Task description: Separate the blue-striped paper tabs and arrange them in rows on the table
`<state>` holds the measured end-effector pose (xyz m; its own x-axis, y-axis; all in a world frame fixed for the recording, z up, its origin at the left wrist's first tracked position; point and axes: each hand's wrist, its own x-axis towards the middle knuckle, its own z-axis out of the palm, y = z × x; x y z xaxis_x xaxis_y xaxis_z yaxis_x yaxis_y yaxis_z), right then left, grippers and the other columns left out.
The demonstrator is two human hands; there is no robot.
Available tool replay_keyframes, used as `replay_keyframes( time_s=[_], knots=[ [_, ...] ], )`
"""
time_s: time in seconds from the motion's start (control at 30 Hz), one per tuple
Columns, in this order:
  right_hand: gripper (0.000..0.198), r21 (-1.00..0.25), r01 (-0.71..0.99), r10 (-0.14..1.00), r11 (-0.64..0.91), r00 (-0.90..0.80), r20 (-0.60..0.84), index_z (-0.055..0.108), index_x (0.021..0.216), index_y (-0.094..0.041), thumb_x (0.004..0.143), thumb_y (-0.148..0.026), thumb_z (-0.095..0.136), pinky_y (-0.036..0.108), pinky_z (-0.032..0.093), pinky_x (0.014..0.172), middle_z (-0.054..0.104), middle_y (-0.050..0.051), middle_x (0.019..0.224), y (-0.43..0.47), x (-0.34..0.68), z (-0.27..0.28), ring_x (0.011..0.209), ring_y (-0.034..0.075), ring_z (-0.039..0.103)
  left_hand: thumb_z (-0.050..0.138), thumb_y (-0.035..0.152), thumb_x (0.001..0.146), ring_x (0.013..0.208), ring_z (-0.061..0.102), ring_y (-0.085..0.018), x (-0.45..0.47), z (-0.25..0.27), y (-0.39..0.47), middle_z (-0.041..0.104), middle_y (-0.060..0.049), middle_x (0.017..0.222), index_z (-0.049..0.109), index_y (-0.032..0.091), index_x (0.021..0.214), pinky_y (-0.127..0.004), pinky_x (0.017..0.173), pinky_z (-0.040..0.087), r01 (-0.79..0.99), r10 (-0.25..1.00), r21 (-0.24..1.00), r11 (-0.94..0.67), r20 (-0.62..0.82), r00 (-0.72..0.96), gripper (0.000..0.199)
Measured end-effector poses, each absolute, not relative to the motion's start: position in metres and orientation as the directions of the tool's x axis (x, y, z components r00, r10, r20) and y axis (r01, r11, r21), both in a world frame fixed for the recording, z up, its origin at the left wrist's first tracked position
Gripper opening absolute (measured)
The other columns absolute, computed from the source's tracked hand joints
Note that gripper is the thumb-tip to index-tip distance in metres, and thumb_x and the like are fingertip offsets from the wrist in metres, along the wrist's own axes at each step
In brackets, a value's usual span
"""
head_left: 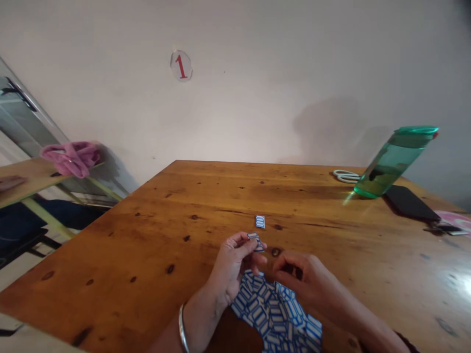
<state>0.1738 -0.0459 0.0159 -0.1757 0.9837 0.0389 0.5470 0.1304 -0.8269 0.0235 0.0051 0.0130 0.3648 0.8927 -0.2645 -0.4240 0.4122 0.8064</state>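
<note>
At far left, on a side table [35,180], another person's hand [12,182] and a pink cloth [75,159]. On the wall [239,108], a round sign [181,66] reading "1" in red. Pinching a small blue-and-white card [253,239] in the left hand [235,257], with a silver bangle [182,326] behind the wrist. Just beyond, on the wooden table [202,196], a lone card [260,221]; nearer, a card pile [274,314], blue-patterned. Beside it, the right hand [305,274], curled narrow; cannot tell whether around anything. Farther right, a white cable [346,176], a green bottle [395,159] and a flat black object [412,203].

Your left fingers [246,249] pinch a card [253,236]
Right fingers [292,257] curl near the card pile [274,309]; a single card [260,221] lies beyond.
</note>
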Motion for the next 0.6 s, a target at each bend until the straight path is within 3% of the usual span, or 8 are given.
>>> replay_keyframes(
  time_s=[0.17, 0.37, 0.6],
  knots=[
    [0.014, -0.677, 0.691, 0.933, 0.252, -0.358, -0.019, 0.060, 0.067, -0.018, 0.069, -0.010, 0.049, 0.020, 0.033, 0.051, 0.059, -0.002, 0.062, -0.048, 0.185, 0.017, 0.056, 0.011, 0.051, 0.069, 0.019, 0.064, 0.051, 0.063, -0.013, 0.019, 0.013, 0.008, 0.066, -0.003, 0.060, 0.049, 0.016, 0.071, -0.019, 0.047, 0.047, -0.440, 0.897, 0.791, 0.424, -0.303, 0.321, 0.021],
    [0.027, -0.544, 0.783, 0.906, 0.303, -0.413, -0.089, 0.057, 0.086, -0.019, 0.059, -0.012, 0.056, 0.025, 0.038, 0.062, 0.061, 0.002, 0.083, -0.060, 0.175, 0.017, 0.072, 0.017, 0.054, 0.066, 0.017, 0.068, 0.052, 0.064, -0.013, 0.020, 0.012, 0.007, 0.067, -0.004, 0.061, 0.049, 0.015, 0.069, -0.021, 0.051, 0.049, -0.430, 0.893, 0.790, 0.437, -0.327, 0.308, 0.017],
    [0.023, -0.487, 0.814, 0.897, 0.317, -0.424, -0.126, 0.054, 0.082, -0.019, 0.061, -0.011, 0.055, 0.029, 0.039, 0.065, 0.059, 0.003, 0.088, -0.063, 0.169, 0.014, 0.077, 0.020, 0.054, 0.067, 0.019, 0.067, 0.053, 0.063, -0.013, 0.020, 0.012, 0.007, 0.067, -0.004, 0.062, 0.050, 0.015, 0.069, -0.021, 0.052, 0.049, -0.428, 0.889, 0.787, 0.444, -0.327, 0.320, 0.018]
  ],
)
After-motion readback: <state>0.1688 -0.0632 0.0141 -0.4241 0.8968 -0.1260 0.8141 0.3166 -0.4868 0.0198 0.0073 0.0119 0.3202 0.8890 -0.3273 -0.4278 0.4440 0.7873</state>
